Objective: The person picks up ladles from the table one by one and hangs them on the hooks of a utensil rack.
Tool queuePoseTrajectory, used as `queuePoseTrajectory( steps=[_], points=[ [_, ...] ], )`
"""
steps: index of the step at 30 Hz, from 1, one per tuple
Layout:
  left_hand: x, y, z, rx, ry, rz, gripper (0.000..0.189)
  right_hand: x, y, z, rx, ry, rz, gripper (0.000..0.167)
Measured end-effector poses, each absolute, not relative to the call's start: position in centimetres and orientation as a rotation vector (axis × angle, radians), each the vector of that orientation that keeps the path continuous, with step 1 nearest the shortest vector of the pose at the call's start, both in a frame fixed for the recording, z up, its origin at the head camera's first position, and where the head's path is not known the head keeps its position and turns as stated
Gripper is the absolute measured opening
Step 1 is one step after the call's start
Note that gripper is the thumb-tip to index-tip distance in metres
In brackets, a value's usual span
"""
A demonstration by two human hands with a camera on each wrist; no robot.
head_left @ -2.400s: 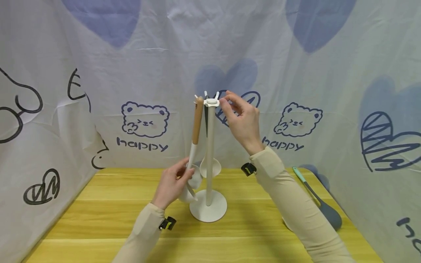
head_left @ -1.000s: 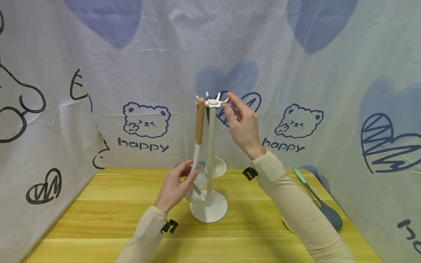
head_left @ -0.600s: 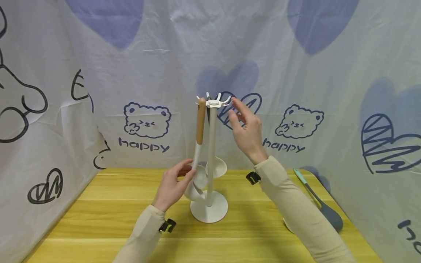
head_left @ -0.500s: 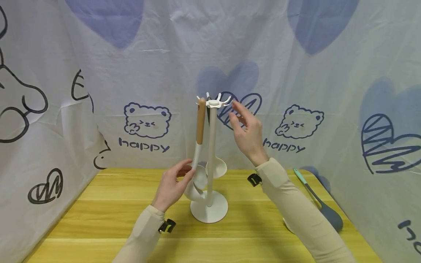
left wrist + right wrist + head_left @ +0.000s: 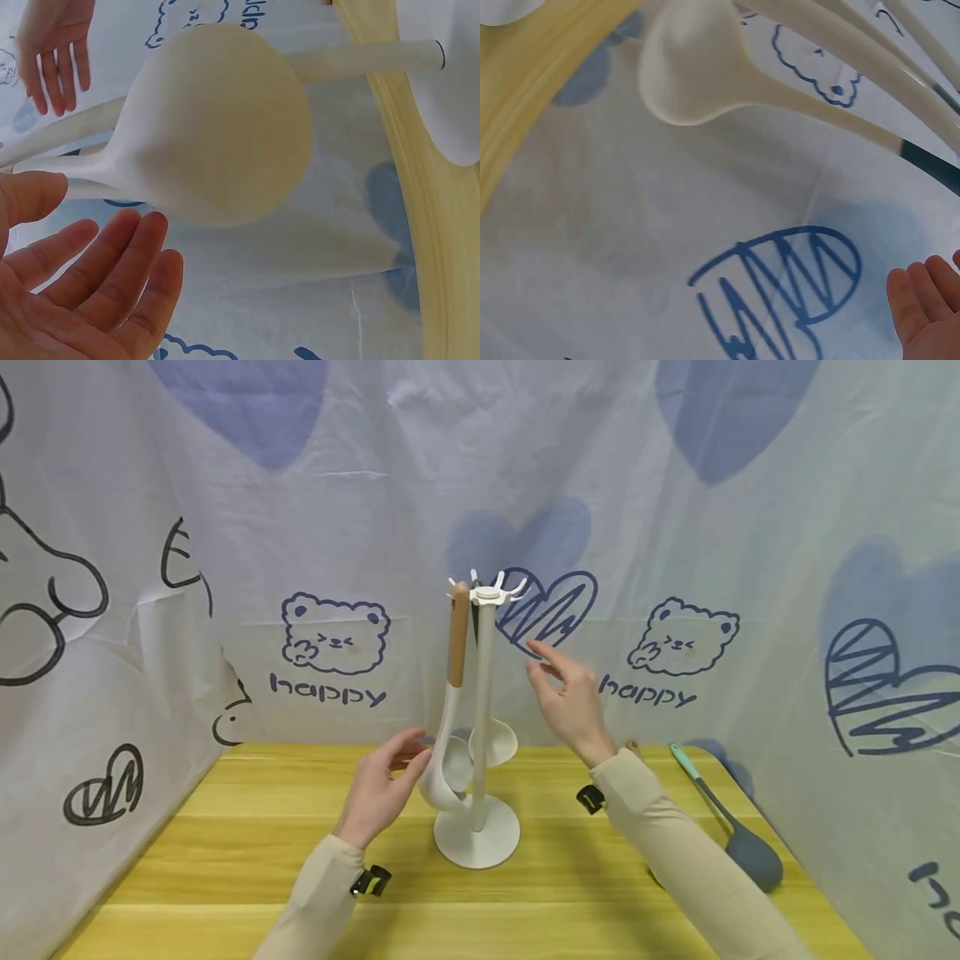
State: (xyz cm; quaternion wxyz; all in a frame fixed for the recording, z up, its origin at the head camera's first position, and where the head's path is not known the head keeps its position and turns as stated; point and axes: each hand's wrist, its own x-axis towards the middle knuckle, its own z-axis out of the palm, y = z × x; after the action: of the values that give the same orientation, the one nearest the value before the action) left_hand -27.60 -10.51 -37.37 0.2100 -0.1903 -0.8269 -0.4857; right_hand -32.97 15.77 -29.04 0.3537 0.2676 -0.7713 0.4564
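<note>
A white utensil rack [image 5: 483,702] stands mid-table on a round base, with curved hooks at its top. From its left front hangs a white ladle [image 5: 438,777] with a brown wood-like handle. My left hand [image 5: 378,793] is beside the ladle's bowl, fingers loosely spread, gripping nothing; in the left wrist view the palm shows beneath the ladle bowl [image 5: 217,127]. Behind the pole hang a cream ladle [image 5: 498,743], dark-handled in the right wrist view, and another pale bowl [image 5: 456,764]. Right of the pole, my right hand [image 5: 570,697] floats below hook height, holding nothing.
At the table's right lies a dark grey utensil [image 5: 753,856] with a mint handle. Beside it, something with a brown tip [image 5: 633,747] is mostly hidden by my right sleeve. Printed cloth [image 5: 480,460] hangs around the back and sides of the wooden table [image 5: 300,860].
My left hand has let go of the wood-handled ladle and drawn slightly left. My right hand has come away from the rack's hooks and dropped to the right. The ladle hangs by itself.
</note>
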Motion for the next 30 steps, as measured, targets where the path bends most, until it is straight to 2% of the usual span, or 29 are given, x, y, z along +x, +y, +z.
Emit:
queuePoseTrajectory(
  steps=[30],
  points=[
    [-28.6,-14.3,-39.1,-0.414,-2.418,-1.194,0.035,-32.9,17.7,-38.1,0.549,-2.452,1.148,0.032]
  ],
)
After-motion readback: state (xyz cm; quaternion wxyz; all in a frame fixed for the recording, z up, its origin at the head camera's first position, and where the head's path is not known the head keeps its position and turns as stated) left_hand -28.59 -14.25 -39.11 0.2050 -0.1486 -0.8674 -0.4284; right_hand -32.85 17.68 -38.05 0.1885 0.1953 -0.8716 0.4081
